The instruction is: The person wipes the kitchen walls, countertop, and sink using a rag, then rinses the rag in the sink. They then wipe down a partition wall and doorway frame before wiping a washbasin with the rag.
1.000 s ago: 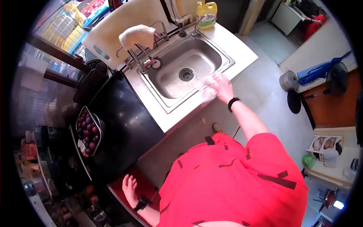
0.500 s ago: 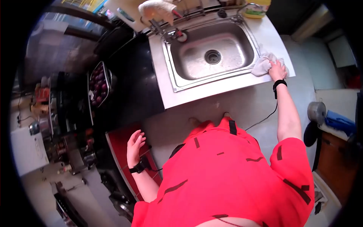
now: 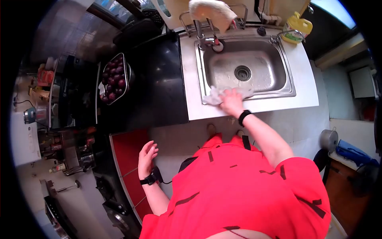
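Note:
My right hand (image 3: 232,102) presses a pale cloth (image 3: 215,95) onto the front rim of the steel sink (image 3: 274,95), near its left front corner. The fingers lie over the cloth, which bunches out on both sides of them. White countertop (image 3: 286,104) surrounds the sink. Away from the counter, my left hand (image 3: 147,156) hangs in front of the red cabinet panels (image 3: 126,153), its fingers loosely curved and apart, with nothing in it. Inside the basin, the drain (image 3: 242,73) is visible, and a few wet marks show on the steel.
A faucet (image 3: 203,41) with a light cloth (image 3: 213,11) draped over it stands behind the sink. At the back right is a yellow jug (image 3: 297,28). Left of the sink, a tray of dark purple fruit (image 3: 114,79) sits on the black counter (image 3: 159,87). A pot (image 3: 329,139) stands at right.
My right hand has slid the cloth from the sink's right side leftward along the front edge to the left corner. My left hand stays nearly in place. The view has shifted.

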`<state>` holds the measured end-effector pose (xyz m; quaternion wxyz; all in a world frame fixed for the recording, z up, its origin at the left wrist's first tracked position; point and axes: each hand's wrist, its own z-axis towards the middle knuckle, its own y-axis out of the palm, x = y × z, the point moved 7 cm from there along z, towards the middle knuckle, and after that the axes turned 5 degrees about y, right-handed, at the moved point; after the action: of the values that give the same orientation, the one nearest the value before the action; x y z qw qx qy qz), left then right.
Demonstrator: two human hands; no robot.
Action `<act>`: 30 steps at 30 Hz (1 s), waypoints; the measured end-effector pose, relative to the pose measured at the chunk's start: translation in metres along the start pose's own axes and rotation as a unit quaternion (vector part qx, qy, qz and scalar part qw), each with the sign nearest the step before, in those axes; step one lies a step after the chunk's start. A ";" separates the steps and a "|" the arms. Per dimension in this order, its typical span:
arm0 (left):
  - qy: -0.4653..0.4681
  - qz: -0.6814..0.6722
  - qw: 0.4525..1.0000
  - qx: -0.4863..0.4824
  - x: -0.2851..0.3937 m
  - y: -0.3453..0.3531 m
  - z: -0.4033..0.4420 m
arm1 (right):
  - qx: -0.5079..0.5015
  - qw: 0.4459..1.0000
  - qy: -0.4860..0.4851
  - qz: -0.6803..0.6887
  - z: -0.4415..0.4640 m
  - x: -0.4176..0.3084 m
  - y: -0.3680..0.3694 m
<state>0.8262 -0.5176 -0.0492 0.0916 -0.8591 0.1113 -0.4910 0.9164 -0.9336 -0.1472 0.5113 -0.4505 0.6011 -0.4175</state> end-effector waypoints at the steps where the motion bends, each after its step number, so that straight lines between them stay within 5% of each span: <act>1: -0.001 -0.006 1.000 0.006 -0.005 -0.011 0.002 | -0.015 0.999 -0.018 0.024 0.008 -0.023 0.010; 9: -0.060 -0.015 0.997 0.047 -0.061 -0.091 0.018 | 0.020 0.979 0.066 0.189 0.111 -0.056 0.017; 17: -0.093 -0.029 0.992 0.081 -0.084 -0.137 0.016 | -0.070 0.980 0.143 0.122 0.227 -0.039 0.029; 21: -0.122 0.005 0.990 0.066 -0.099 -0.140 0.029 | -0.078 0.971 0.165 0.154 0.205 -0.044 0.011; 30: -0.029 0.000 0.998 -0.047 -0.035 -0.058 0.110 | -0.042 0.996 -0.036 0.071 0.011 -0.034 0.002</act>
<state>0.9098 -0.4464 -0.1175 0.0539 -0.8764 0.1314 -0.4601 0.9296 -0.9011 -0.1427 0.5417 -0.4424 0.6296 -0.3383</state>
